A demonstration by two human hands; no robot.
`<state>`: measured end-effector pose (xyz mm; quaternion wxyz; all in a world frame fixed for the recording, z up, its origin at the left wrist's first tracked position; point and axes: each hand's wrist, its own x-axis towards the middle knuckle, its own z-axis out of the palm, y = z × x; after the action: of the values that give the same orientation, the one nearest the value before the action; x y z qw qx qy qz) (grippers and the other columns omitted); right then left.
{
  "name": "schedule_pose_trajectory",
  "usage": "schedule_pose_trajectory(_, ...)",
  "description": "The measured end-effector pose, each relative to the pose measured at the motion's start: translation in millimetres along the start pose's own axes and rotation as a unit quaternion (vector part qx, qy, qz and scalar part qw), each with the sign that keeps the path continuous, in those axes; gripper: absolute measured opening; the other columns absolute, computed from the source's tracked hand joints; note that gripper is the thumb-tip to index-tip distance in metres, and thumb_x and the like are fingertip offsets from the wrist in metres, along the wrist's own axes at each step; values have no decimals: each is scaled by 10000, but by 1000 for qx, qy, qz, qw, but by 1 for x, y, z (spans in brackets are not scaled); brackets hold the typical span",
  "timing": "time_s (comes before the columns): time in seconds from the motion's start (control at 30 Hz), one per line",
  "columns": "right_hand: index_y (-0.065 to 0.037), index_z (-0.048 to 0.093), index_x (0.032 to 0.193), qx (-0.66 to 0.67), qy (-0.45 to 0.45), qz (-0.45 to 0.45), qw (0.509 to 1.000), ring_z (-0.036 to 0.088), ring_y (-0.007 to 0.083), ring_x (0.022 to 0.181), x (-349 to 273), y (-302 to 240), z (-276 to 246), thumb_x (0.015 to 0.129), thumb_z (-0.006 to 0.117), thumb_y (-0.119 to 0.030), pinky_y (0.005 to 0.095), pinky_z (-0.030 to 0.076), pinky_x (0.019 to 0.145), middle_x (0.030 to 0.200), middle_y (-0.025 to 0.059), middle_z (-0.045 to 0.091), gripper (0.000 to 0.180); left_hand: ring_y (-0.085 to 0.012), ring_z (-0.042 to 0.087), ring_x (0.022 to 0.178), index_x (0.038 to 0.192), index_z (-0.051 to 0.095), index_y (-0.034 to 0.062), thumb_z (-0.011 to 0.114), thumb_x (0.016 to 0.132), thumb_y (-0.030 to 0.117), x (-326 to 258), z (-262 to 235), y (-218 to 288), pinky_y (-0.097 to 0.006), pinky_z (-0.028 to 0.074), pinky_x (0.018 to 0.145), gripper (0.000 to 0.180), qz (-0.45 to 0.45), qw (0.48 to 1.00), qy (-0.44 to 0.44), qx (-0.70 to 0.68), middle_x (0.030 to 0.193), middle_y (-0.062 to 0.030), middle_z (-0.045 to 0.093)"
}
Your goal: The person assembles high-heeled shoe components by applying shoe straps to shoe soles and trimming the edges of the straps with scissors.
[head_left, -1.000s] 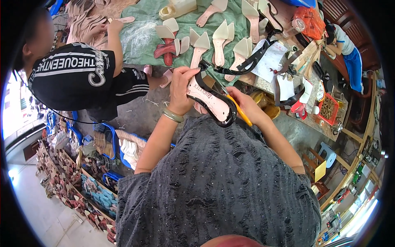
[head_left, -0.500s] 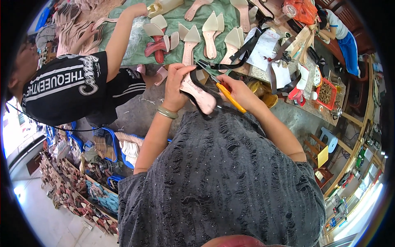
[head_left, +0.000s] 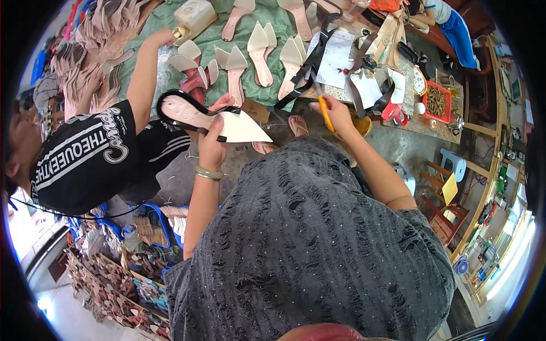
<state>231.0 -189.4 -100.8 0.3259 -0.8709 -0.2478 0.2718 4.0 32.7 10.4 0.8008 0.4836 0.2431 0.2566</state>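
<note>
Head view, with clock directions taken from its middle: the wearer's dark grey garment (head_left: 307, 244) fills 6 o'clock, and a pale bangle (head_left: 209, 173) circles the left wrist. Toward 10 o'clock, the left hand (head_left: 213, 136) is closed on a shoe (head_left: 192, 113), thumb on the near edge and fingers at the far one. This shoe lies tilted above the floor, its cream pointed toe aimed at 4 o'clock and its rounded, black-rimmed heel toward 10. Near 2 o'clock, the right hand (head_left: 339, 117) is curled round a yellow-handled tool (head_left: 326, 113), well apart from the shoe; the tool's working end is too blurred to read. Beyond, the tabletop (head_left: 437, 129) stretches from 11 to 2 o'clock. At 12, cream-toed shoe pieces (head_left: 263, 59) stand on its green cloth (head_left: 219, 48); at 1 lie black straps (head_left: 307, 77) beside white paper (head_left: 335, 57), and at 2 a red tray (head_left: 437, 118) of small brown pieces. Toward 11, a co-worker's hand (head_left: 164, 38) touches a translucent container (head_left: 196, 20).
</note>
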Motion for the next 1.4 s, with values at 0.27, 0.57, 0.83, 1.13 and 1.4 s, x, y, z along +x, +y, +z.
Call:
schedule_pose_trajectory(0.27,-38,475,1196,-185,88,24,978,619,400,867,74,74,-17,794,605,-330,497,485,745,954,246,633,513,-306,521,1155,1246,401,-12,421,937,165,2,14,51,-416,404,996,357,-17,987,-4,-159,1270,-209,502)
schedule_pose_trajectory(0.57,-31,671,972,8,-89,-170,981,647,246,812,74,-131,-50,844,593,-233,327,485,716,886,134,677,252,-322,531,1131,1231,413,-7,430,918,139,2,36,85,-393,434,968,346,56,993,-10,-101,1234,-235,513)
schedule_pose_trajectory(0.83,7,667,924,158,-263,-326,894,569,141,702,1,-295,-30,844,634,-153,278,450,641,788,73,616,182,-275,499,1187,1173,481,-22,447,899,70,-9,41,107,-390,363,1029,291,127,990,34,-56,1191,-214,571)
schedule_pose_trajectory(1.13,10,627,841,161,-361,-316,863,498,117,574,1,-306,-17,892,587,-242,284,415,549,632,53,559,259,-245,484,1193,1240,440,-2,531,889,98,-16,17,107,-375,338,1044,375,128,991,29,-39,1261,-177,535)
schedule_pose_trajectory(1.4,-37,543,659,-9,61,-601,797,525,260,559,-8,-317,-16,746,701,-213,365,411,516,601,71,501,252,-218,474,1155,1424,141,45,534,901,437,-6,24,102,-354,386,985,763,280,944,166,48,1302,-142,434)
